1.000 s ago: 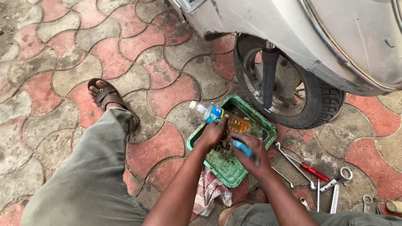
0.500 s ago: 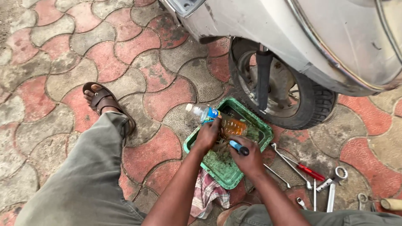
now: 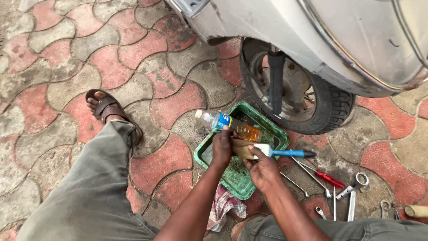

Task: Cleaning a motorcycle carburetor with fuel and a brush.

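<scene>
My left hand [image 3: 222,146] is over a green tray [image 3: 208,157], its fingers closed around the bristles of a paintbrush. My right hand [image 3: 263,168] holds that paintbrush [image 3: 285,153] by its blue handle, which points right. A clear plastic bottle [image 3: 225,122] with amber liquid and a blue label lies tilted across the tray's far left edge, just above my left hand.
A scooter's wheel [image 3: 303,96] and silver body stand just beyond the tray. A red-handled screwdriver [image 3: 327,178], wrenches [image 3: 354,192] and thin rods lie on the paving at right. A checked rag [image 3: 225,207] lies near the tray. My sandalled foot [image 3: 107,109] rests at left.
The brush has come up out of the tray and turned so its blue handle points right. My left hand has moved onto the bristles.
</scene>
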